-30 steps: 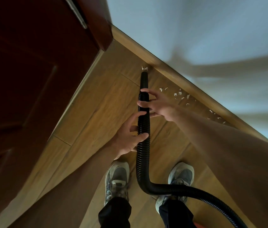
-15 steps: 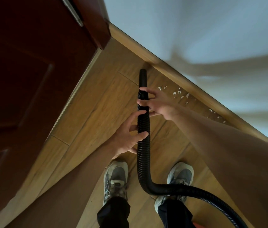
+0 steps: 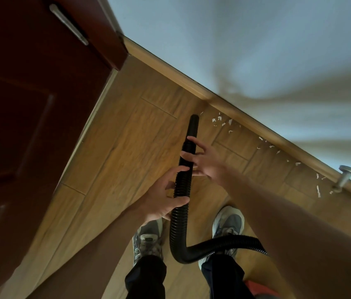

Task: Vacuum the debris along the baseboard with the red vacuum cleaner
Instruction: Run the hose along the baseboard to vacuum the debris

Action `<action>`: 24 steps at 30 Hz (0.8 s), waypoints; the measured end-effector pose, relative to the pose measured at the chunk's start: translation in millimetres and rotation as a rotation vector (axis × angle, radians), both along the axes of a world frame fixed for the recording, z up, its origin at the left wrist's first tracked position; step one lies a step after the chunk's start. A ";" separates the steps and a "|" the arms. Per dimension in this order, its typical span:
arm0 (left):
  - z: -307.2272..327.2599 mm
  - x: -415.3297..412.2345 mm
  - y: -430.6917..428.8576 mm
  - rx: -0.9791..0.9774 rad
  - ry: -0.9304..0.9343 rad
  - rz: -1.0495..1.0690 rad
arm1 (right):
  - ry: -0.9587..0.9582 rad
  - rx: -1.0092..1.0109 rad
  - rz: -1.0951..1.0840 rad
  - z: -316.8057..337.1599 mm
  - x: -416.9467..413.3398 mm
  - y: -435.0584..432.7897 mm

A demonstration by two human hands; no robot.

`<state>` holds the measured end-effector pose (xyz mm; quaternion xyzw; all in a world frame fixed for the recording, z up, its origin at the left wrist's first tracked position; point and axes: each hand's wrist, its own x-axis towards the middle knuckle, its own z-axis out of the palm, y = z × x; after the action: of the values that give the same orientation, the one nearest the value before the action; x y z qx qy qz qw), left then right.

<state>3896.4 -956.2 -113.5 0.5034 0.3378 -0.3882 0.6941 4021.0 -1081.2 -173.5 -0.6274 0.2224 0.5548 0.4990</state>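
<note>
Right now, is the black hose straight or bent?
Bent: below the left hand, the hose curves sharply toward the person's right.

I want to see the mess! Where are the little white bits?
In the head view, the white bits lie along the baseboard, just right of the hose tip, trailing right toward the metal doorstop.

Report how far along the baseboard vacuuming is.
Done: the floor by the baseboard between the door and the nozzle looks clean. In hand: left hand and right hand hold the black hose, its nozzle just short of the nearest white scraps. Left: scraps trail along the baseboard to the doorstop and past it.
</note>
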 end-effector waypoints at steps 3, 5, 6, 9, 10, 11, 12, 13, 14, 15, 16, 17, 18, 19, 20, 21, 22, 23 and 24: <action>-0.1 7.2 -4.5 0.008 -0.009 -0.005 | 0.005 0.013 -0.017 -1.1 3.5 -6.1; -0.6 12.2 -7.3 0.007 -0.016 -0.016 | 0.011 0.030 -0.031 -2.9 6.6 -10.9; -0.8 14.4 -8.5 0.005 -0.017 -0.022 | 0.007 0.031 -0.043 -3.3 8.0 -13.1; -1.6 20.2 -12.8 -0.002 -0.016 -0.041 | -0.013 0.015 -0.080 -4.1 10.6 -20.1; -1.4 21.3 -14.5 -0.009 -0.012 -0.047 | -0.012 0.012 -0.091 -3.9 10.3 -22.7; -1.2 22.0 -16.5 -0.016 -0.008 -0.055 | -0.009 0.013 -0.097 -3.4 9.5 -25.6; -0.8 22.2 -18.4 -0.024 -0.004 -0.064 | -0.005 0.014 -0.099 -3.1 8.4 -28.7; -0.2 21.9 -20.1 -0.031 0.000 -0.073 | -0.003 0.013 -0.100 -3.0 6.9 -32.0; 0.3 21.7 -21.9 -0.038 0.003 -0.081 | -0.001 0.011 -0.105 -2.9 5.3 -35.3; 1.2 21.5 -23.3 -0.044 0.005 -0.091 | 0.003 0.009 -0.114 -2.7 3.7 -38.3; 1.8 21.5 -24.6 -0.045 0.006 -0.104 | 0.009 0.008 -0.129 -2.6 2.1 -41.5; 2.3 21.5 -25.8 -0.045 0.005 -0.117 | 0.016 0.010 -0.144 -2.5 0.5 -44.5; 2.7 21.7 -27.0 -0.044 0.007 -0.128 | 0.021 0.013 -0.157 -2.5 -1.2 -47.5; 3.5 22.4 -28.4 -0.045 0.009 -0.135 | 0.024 0.014 -0.169 -2.3 -2.8 -50.4; 4.1 23.3 -29.9 -0.044 0.012 -0.143 | 0.026 0.013 -0.181 -2.1 -4.4 -53.0; 4.7 24.5 -31.6 -0.042 0.014 -0.151 | 0.029 0.011 -0.194 -1.9 -5.8 -55.6; 5.1 25.6 -33.1 -0.041 0.015 -0.158 | 0.032 0.009 -0.207 -2.1 -7.0 -57.9; 5.4 27.0 -34.9 -0.040 0.014 -0.164 | 0.035 0.008 -0.220 -2.2 -7.5 -60.1; 5.6 28.3 -36.5 -0.038 0.010 -0.168 | 0.038 0.007 -0.234 -2.1 -7.4 -61.7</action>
<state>3924.7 -992.7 -107.9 0.5149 0.2904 -0.4538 0.6668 4013.6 -1142.9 -175.6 -0.5848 0.3014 0.5053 0.5584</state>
